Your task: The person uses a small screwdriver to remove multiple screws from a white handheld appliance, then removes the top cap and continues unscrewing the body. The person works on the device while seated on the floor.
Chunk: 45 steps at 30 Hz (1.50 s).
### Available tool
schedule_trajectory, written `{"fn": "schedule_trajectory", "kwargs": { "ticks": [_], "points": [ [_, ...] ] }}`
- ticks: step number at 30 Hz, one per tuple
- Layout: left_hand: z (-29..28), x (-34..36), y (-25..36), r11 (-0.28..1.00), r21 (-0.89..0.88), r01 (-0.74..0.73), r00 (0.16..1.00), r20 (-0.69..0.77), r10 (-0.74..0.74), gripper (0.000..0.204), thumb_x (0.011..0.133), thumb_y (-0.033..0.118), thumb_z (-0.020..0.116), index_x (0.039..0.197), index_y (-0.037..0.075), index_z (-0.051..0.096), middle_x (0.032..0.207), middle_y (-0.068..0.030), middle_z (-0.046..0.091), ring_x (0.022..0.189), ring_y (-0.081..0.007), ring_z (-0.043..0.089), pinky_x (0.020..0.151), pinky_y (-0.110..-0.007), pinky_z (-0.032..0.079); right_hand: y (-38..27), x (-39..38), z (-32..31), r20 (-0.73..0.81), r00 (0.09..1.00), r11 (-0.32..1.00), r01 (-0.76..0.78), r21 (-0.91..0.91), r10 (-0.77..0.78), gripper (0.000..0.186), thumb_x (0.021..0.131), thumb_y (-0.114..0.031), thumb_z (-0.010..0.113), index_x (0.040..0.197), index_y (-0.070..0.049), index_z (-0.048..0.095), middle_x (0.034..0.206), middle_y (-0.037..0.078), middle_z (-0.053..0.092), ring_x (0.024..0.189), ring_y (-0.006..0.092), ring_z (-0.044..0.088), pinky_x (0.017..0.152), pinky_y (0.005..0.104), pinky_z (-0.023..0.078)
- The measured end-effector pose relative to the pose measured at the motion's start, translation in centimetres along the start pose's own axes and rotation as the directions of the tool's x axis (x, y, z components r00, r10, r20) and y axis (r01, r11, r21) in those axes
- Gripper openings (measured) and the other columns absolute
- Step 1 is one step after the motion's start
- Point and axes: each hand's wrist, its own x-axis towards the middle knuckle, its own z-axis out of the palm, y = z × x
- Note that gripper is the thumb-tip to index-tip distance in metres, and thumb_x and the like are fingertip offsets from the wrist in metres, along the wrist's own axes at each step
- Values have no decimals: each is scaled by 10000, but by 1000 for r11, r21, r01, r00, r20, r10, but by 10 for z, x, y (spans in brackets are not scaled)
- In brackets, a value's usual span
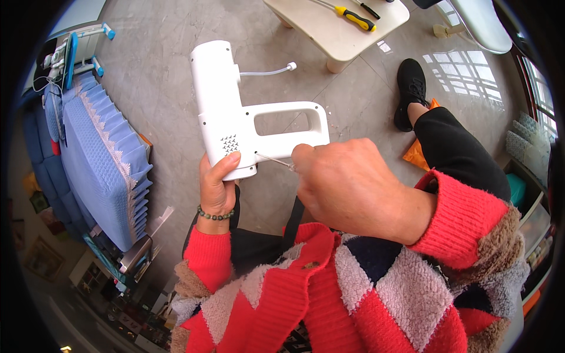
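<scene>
A white plastic gun-shaped device point(219, 88) with a barrel, a loop handle and a patch of vent slots is held up before me. My left hand point(218, 183) grips its lower left end, thumb pressed on the face below the vents. From the barrel's side sticks a thin clear tube point(265, 73) with a white end fitting. My right hand point(353, 182) is closed around a screwdriver point(273, 159) whose handle is hidden in the fist. Its thin metal shaft points left, with the tip at a small screw hole in the casing. Other small holes dot the casing's edges.
Beyond the device, a cream low table point(312, 23) carries a yellow and black screwdriver point(356, 19) and a black pen-like tool point(366, 7). An orange bag point(416, 156) lies by my right foot. A blue quilted sofa cover point(103, 170) spreads along the left.
</scene>
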Motion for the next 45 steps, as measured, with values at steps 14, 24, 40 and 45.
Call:
{"fn": "schedule_trajectory", "kwargs": {
  "ticks": [14, 24, 40, 45],
  "points": [
    [10, -3, -1, 986, 162, -26, 999, 34, 20, 471, 771, 105, 709, 1184, -51, 545, 1046, -100, 647, 931, -177, 632, 849, -307, 499, -7, 3, 12, 24, 994, 973, 113, -200, -111, 126, 709, -94, 660, 746, -3, 581, 646, 153, 634, 582, 293, 666, 500, 366, 506],
    [9, 0, -7, 992, 124, -15, 999, 32, 11, 453, 772, 105, 723, 1165, -51, 560, 1049, -99, 647, 934, -161, 625, 839, -297, 497, -9, 2, 13, 30, 991, 928, 129, -349, -127, 54, 667, -126, 677, 671, -102, 725, 632, 67, 664, 594, 217, 683, 478, 347, 526],
    [13, -2, -6, 993, 115, -13, 999, 38, 9, 483, 767, 97, 731, 1188, -45, 541, 1081, -103, 639, 964, -168, 624, 859, -305, 497, -7, 6, 20, 78, 976, 861, 217, -459, -205, 154, 729, -104, 636, 803, -28, 525, 620, 104, 623, 584, 248, 674, 457, 340, 498],
    [12, -1, -8, 997, 79, -16, 999, 43, 12, 483, 765, 95, 730, 1188, -40, 540, 1085, -102, 636, 971, -169, 621, 860, -305, 496, -6, 8, 15, 8, 990, 946, 135, -295, -139, 47, 684, -109, 662, 681, -80, 699, 659, 94, 656, 615, 252, 688, 506, 369, 530]
  ]
}}
